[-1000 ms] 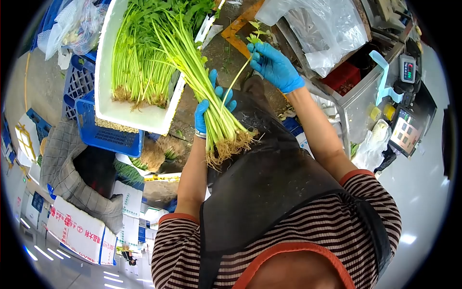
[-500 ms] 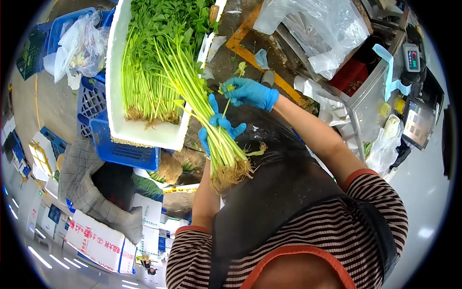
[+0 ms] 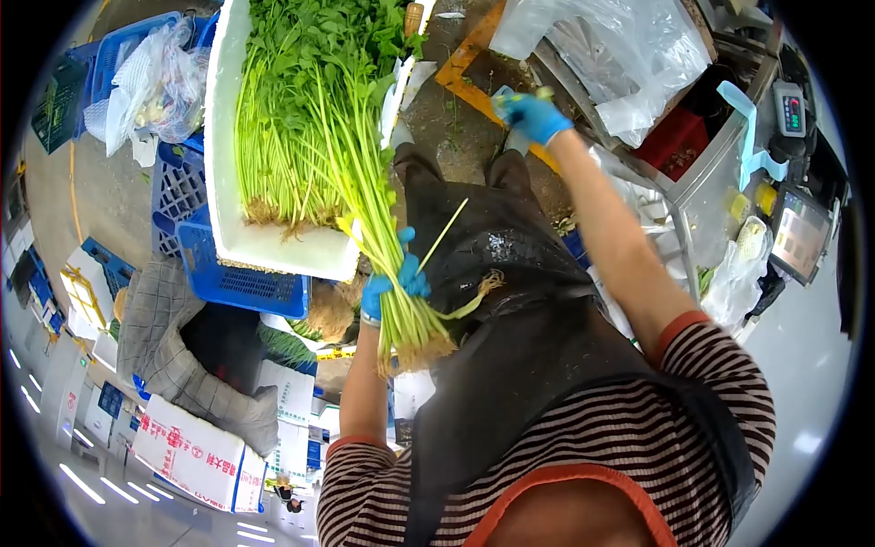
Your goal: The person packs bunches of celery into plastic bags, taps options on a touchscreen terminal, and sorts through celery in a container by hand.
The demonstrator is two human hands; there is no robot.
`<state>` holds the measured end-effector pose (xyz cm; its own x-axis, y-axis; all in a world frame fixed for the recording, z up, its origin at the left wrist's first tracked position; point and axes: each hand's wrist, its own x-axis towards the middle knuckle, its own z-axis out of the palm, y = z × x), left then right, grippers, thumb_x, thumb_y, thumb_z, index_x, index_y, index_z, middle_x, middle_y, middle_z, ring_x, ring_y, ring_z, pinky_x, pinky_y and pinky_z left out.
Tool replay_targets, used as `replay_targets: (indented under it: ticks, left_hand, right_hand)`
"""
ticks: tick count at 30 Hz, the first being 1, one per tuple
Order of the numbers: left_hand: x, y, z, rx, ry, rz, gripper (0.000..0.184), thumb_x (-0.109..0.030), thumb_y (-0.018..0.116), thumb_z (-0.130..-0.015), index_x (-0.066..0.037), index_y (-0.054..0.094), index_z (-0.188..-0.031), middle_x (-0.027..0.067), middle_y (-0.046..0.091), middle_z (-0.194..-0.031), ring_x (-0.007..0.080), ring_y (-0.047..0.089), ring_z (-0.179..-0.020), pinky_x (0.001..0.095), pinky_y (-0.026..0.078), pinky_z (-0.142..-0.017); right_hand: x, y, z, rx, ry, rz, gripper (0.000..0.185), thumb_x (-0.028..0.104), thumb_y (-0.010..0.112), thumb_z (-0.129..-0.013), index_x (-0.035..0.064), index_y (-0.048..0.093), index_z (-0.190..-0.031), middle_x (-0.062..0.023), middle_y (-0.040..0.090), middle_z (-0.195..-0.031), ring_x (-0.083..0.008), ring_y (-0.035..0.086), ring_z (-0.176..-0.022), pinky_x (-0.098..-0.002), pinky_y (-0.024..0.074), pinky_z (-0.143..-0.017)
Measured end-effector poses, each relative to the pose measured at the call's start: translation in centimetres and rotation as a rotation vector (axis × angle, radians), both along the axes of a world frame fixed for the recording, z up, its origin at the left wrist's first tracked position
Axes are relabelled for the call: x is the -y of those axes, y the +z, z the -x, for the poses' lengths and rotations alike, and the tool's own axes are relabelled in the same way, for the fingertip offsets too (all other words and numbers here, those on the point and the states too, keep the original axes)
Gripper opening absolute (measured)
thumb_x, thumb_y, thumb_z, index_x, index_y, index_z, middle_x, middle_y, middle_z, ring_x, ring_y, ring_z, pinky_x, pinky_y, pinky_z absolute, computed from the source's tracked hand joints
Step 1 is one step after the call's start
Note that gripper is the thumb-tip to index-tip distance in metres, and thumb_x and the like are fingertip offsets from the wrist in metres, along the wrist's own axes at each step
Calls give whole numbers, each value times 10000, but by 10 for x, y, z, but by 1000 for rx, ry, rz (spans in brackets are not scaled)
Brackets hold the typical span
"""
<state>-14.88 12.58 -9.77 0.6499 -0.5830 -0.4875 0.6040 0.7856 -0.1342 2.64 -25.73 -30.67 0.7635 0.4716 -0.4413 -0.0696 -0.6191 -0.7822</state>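
Note:
My gloved left hand (image 3: 396,284) is wrapped round the lower stalks of a bunch of celery (image 3: 374,219), roots toward me and leaves over the foam box. One loose stalk (image 3: 445,235) sticks out to the right of the bunch, and a limp pale stem (image 3: 476,299) with roots hangs beside it. More celery (image 3: 283,173) lies in the white foam box (image 3: 273,246). My gloved right hand (image 3: 536,117) is away to the upper right, above the floor, blurred by motion. Its fingers are closed on a small yellow-green scrap (image 3: 545,93), whose exact form is unclear.
A blue crate (image 3: 246,292) stands below the foam box. Clear plastic bags (image 3: 611,64) cover a metal stand at upper right. A scale display (image 3: 791,109) and a touchscreen (image 3: 791,239) are at far right. A wooden handle (image 3: 413,18) shows by the box edge.
My right hand has moved up and right, away from the bunch, with the yellow-green scrap. My left hand has shifted slightly down and left with the celery, which is now more upright.

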Motion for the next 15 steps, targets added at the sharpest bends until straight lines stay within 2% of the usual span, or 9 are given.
replay_targets:
  ticks: [1,2,5,6,7,8,11,12,15]
  left_hand:
    - [-7,8,3,-12,-59,-106,885,-198,758,-735,-99,317,-1496,32,484,-717,192,521,-620,370,504,-682]
    - [-14,14,8,-62,-109,-182,898,-193,764,-724,-84,313,-1492,48,511,-734,212,549,-640,378,516,-690]
    - [-26,5,16,-45,-171,-220,946,-170,746,-702,-61,261,-1507,75,536,-787,236,578,-727,409,504,-761]
    - [-26,2,15,-49,-166,-215,951,-163,747,-700,-61,258,-1509,80,545,-793,240,585,-733,412,506,-761]
    - [-26,-1,14,-53,-161,-210,956,-157,747,-698,-62,254,-1511,85,554,-799,245,593,-740,416,509,-762]
    - [-24,-5,13,-19,-151,-185,957,-143,750,-697,-61,254,-1512,89,560,-803,249,600,-748,419,510,-760]
    - [-16,-18,17,44,-130,-92,958,-71,760,-692,-58,260,-1510,112,597,-820,275,630,-778,446,515,-750]
    - [-14,-16,17,72,-140,-102,944,-86,763,-695,-75,281,-1506,107,579,-800,273,609,-744,443,500,-729]
    - [-7,-5,12,172,-138,-111,893,-114,776,-716,-123,340,-1495,110,558,-754,275,572,-682,440,464,-685]
  right_hand:
    - [21,-3,-4,-376,-459,-120,338,72,667,-865,43,613,-1197,-133,681,-1141,-215,647,-885,-301,524,-737]
    - [32,3,-11,-751,-914,-237,385,120,693,-850,61,610,-1222,-155,673,-1174,-254,660,-924,-333,533,-755]
    - [27,56,-16,-142,232,633,535,286,741,-809,52,590,-1266,-208,660,-1163,-360,644,-1007,-416,521,-839]
    - [11,71,-25,-222,346,651,706,455,750,-764,52,558,-1310,-235,651,-1154,-412,604,-1081,-465,481,-914]
    - [-15,84,-32,-299,373,616,678,483,702,-799,60,566,-1311,-228,663,-1131,-390,614,-1077,-438,474,-933]
    - [-47,113,-33,-234,270,442,600,487,662,-828,78,612,-1264,-213,685,-1075,-376,638,-1024,-427,492,-906]
    - [-146,159,-37,-448,-126,-164,568,462,709,-840,40,615,-1207,-119,691,-951,-200,664,-700,-322,534,-636]
    - [-179,199,-48,-765,-331,-228,544,389,759,-835,42,593,-1219,-97,678,-937,-152,649,-682,-273,526,-593]
    - [-232,180,-43,-594,-433,-336,470,345,742,-861,-33,591,-1096,-68,657,-877,-108,622,-668,-251,487,-549]
